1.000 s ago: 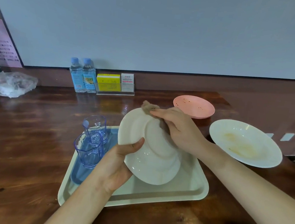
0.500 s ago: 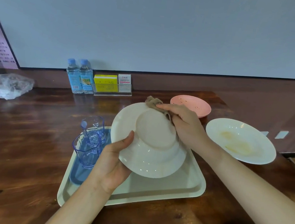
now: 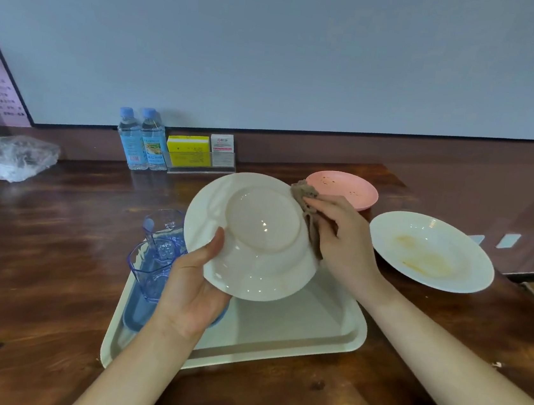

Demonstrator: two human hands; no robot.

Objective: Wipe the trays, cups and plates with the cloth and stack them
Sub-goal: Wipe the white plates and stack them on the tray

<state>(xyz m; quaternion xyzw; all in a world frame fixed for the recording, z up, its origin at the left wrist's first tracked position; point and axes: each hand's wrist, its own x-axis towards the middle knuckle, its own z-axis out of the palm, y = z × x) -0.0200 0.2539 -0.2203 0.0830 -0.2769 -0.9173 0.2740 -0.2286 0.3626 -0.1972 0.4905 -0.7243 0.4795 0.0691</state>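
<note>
Only two hands and two forearms of the person are in view. The left hand is bare, and the left forearm behind its wrist is uncovered down to the lower edge of the picture. The right hand is bare as well, and the right forearm behind it is uncovered as far as the lower right corner. Both forearms look slim and smooth. The nails are too small to judge.
</note>
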